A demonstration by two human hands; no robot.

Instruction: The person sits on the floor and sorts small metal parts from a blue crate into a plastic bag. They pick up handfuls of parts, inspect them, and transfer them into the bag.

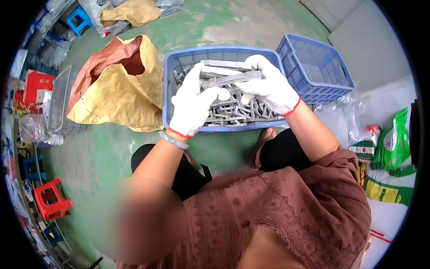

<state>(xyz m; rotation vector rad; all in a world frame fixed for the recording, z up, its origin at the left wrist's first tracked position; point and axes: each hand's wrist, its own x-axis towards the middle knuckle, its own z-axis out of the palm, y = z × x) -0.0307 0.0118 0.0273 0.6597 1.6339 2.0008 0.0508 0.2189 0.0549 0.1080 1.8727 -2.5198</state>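
Both my hands wear white knitted gloves with red cuffs and are raised over a blue plastic crate (pixel 224 129). Between them is a small stack of long grey metal bars (pixel 230 80). My left hand (pixel 192 103) is closed on the left ends of the bars, its thumb pointing right below them. The right ends are gripped by my right hand (pixel 271 87), whose fingers curl round the far side. Beneath, many short grey metal pieces (pixel 237 113) lie jumbled in the crate. My gloves hide part of the stack and of the heap.
Left of the crate, a yellow woven sack (pixel 121 101) with a reddish inside stands open-mouthed. A second blue crate (pixel 313 67) is at the right. Farther left are a grey mesh basket (pixel 65 103) and a red stool (pixel 52 198). Green bags (pixel 394 139) lie along the right wall.
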